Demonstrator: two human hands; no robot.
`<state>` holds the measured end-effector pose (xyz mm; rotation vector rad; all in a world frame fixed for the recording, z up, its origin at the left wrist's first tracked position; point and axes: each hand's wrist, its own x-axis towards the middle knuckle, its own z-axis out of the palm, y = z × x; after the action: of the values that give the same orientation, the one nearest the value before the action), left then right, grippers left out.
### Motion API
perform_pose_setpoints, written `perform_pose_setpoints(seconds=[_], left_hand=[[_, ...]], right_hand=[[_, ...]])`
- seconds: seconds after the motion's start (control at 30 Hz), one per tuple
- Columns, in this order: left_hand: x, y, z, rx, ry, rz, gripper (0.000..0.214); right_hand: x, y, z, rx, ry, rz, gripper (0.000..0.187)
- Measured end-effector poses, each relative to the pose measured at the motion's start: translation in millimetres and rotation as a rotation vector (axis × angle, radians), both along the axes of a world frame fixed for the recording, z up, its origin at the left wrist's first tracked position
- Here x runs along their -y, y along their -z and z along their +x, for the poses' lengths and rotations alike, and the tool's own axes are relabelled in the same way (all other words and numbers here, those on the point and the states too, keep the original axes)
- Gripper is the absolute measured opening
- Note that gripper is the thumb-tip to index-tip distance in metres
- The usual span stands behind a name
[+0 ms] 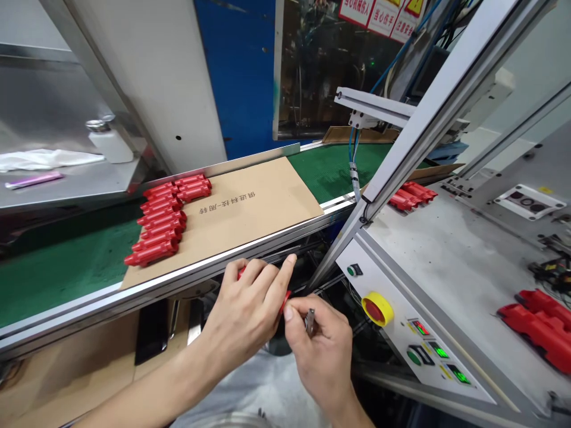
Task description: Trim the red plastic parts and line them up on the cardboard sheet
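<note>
My left hand (250, 303) is closed around a red plastic part (285, 300); only small bits of the part show between the fingers. My right hand (319, 342) is closed too, pinching a small grey metal tool (310, 321) right beside that part. Both hands sit just below the metal front rail of a green conveyor belt (66, 267). On the belt lies a brown cardboard sheet (250, 208) with several red plastic parts (165, 217) laid in rows on its left end.
A grey machine table (450, 267) stands to the right, with more red parts (410, 196) at its far edge and red pieces (539, 324) near its right side. Its front panel carries a yellow-ringed red stop button (377, 308) and green buttons. A slanted aluminium frame post (423, 119) crosses the view.
</note>
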<state>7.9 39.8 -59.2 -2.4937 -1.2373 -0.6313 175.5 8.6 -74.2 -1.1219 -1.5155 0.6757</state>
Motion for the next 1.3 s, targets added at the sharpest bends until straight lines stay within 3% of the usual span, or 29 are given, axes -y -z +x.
perform_pose_setpoints(seconds=[0.13, 0.23, 0.37, 0.47, 0.53, 0.6, 0.67, 0.77, 0.83, 0.9, 1.07, 1.3], left_hand=[[-0.1, 5.1, -1.9, 0.050, -0.023, -0.046, 0.072], [1.4, 10.0, -1.1, 0.193, 0.021, -0.186, 0.072], [4.5, 13.6, -0.3, 0.585, 0.141, -0.535, 0.067], [3.4, 17.3, -2.0, 0.941, 0.238, -0.887, 0.046], [0.1, 22.9, -3.4, 1.146, 0.364, -1.057, 0.027], [-3.7, 31.5, -3.7, 1.310, 0.475, -1.133, 0.017], [-6.0, 41.2, -2.0, 1.452, 0.517, -1.153, 0.017], [-5.0, 52.9, 3.8, 1.629, 0.553, -1.097, 0.025], [-2.2, 56.6, 8.2, 1.677, 0.586, -1.038, 0.029], [1.1, 57.0, 11.6, 1.656, 0.609, -0.965, 0.030], [10.1, 51.6, 16.5, 1.476, 0.596, -0.684, 0.032], [26.2, 51.8, 22.2, 1.342, 0.521, -0.429, 0.039]], right_hand=[[-1.7, 5.4, -10.2, -0.060, 0.037, -0.004, 0.018], [-3.3, 10.7, -11.1, -0.356, -0.071, -0.185, 0.018], [-10.4, 15.7, 9.6, -0.996, -0.237, -0.477, 0.032], [-12.0, 32.7, 33.3, -1.510, -0.164, -0.737, 0.025], [-4.9, 57.7, 44.5, -1.572, -0.068, -0.878, 0.034], [9.0, 90.0, 50.0, -1.441, 0.019, -0.974, 0.060], [25.7, 119.2, 52.6, -1.154, 0.083, -0.947, 0.072], [43.4, 135.0, 59.8, -0.515, 0.094, -0.711, 0.056], [45.7, 122.3, 67.9, -0.140, 0.091, -0.520, 0.040], [41.5, 97.3, 75.8, 0.133, 0.102, -0.310, 0.034], [26.2, 36.3, 78.4, 0.515, 0.164, 0.197, 0.051], [17.2, 7.0, 55.6, 0.633, 0.153, 0.363, 0.054]])
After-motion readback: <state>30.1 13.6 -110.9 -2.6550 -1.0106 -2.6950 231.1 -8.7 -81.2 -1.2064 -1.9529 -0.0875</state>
